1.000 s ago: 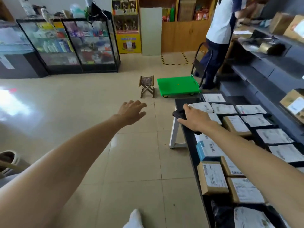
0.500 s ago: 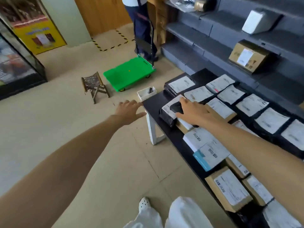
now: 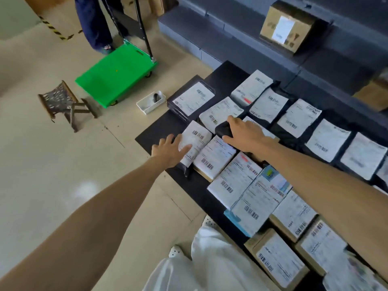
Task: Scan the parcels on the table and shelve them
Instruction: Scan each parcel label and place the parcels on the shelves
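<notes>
Upper left of frame: green trolley (image 3: pixel 117 74), folding stool (image 3: pixel 63 101), white tray (image 3: pixel 150 101). Centre to right: black table (image 3: pixel 151 139) covered with labelled parcels (image 3: pixel 298 120). Left hand (image 3: pixel 170 150), fingers spread flat, touches the corner parcel (image 3: pixel 197 135). Right hand (image 3: pixel 245 133) grips a black scanner (image 3: pixel 223 129) over the labels.

The black table (image 3: pixel 151 141) is carrying many parcels (image 3: pixel 298 117) w/ white labels, all lying flat in rows, close together. One white parcel (image 3: pixel 197 139) is lying right at the left fingers (image 3: pixel 169 141). A black-wrapped one (image 3: pixel 192 99) is lying beyond them, at the table corner. More are lying under & to the right of the right fingers (image 3: pixel 234 121), which are holding a black scanner (image 3: pixel 223 130). Nearer than both hands, cardboard boxes (image 3: pixel 277 261) are sitting. On the floor (image 3: pixel 52 185), left of & beyond the left fingers, a green trolley (image 3: pixel 115 74), a white tray (image 3: pixel 150 101) & a small stool (image 3: pixel 63 101) are standing. Beyond the right fingers a grey shelf (image 3: pixel 210 34) is bearing a brown box (image 3: pixel 287 26).
</notes>
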`<state>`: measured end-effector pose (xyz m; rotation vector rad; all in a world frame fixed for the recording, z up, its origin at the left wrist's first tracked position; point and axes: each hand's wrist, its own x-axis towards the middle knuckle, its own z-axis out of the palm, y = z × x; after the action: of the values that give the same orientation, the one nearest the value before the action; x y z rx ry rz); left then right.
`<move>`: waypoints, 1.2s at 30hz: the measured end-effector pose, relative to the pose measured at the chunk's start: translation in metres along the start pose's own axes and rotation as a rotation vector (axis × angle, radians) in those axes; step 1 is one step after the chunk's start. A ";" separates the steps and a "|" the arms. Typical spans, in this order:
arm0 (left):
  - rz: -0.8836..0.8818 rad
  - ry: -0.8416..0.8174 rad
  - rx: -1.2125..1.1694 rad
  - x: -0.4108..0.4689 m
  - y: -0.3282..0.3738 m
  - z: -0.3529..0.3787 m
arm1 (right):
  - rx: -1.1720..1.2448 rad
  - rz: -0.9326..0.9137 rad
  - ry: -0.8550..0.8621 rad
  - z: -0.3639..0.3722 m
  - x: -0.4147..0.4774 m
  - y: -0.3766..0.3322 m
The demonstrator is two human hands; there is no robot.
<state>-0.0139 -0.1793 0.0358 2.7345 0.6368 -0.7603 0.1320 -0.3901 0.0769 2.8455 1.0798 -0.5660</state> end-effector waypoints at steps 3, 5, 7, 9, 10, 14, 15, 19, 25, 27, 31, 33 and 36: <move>-0.080 -0.012 -0.153 0.017 0.018 0.008 | 0.025 -0.001 -0.018 0.005 0.013 0.009; -0.114 0.018 -0.210 0.027 0.026 0.015 | 0.028 0.005 -0.030 0.010 0.018 0.015; -0.124 0.030 -0.220 0.032 0.029 0.021 | 0.048 0.018 -0.045 0.014 0.020 0.020; -0.121 0.007 -0.241 0.037 0.027 0.023 | 0.066 0.028 -0.058 0.017 0.022 0.026; -0.116 -0.008 -0.239 0.040 0.026 0.023 | 0.070 0.035 -0.066 0.018 0.023 0.028; -0.064 -0.019 -0.185 0.045 0.020 0.017 | 0.071 0.077 -0.065 0.018 0.021 0.024; -0.052 -0.018 -0.189 0.046 0.019 0.016 | 0.075 0.088 -0.059 0.017 0.020 0.021; -0.011 0.000 -0.218 0.046 0.014 0.012 | 0.090 0.120 -0.024 0.007 0.012 -0.002; 0.070 -0.043 -0.172 0.043 -0.009 0.012 | 0.103 0.208 0.006 -0.008 -0.010 -0.050; 0.119 -0.055 -0.125 0.041 -0.022 0.009 | 0.105 0.229 0.008 -0.011 -0.021 -0.066; 0.228 -0.026 -0.009 0.032 -0.046 -0.002 | 0.095 0.266 0.039 -0.020 -0.044 -0.098; 0.279 0.036 0.029 0.029 -0.053 -0.018 | 0.103 0.276 0.053 -0.026 -0.053 -0.112; 0.383 0.185 0.095 0.026 -0.057 -0.060 | 0.154 0.314 0.093 -0.042 -0.061 -0.130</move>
<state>0.0059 -0.1000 0.0665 2.9055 0.0981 -0.4612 0.0184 -0.3232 0.1491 3.1138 0.5990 -0.5157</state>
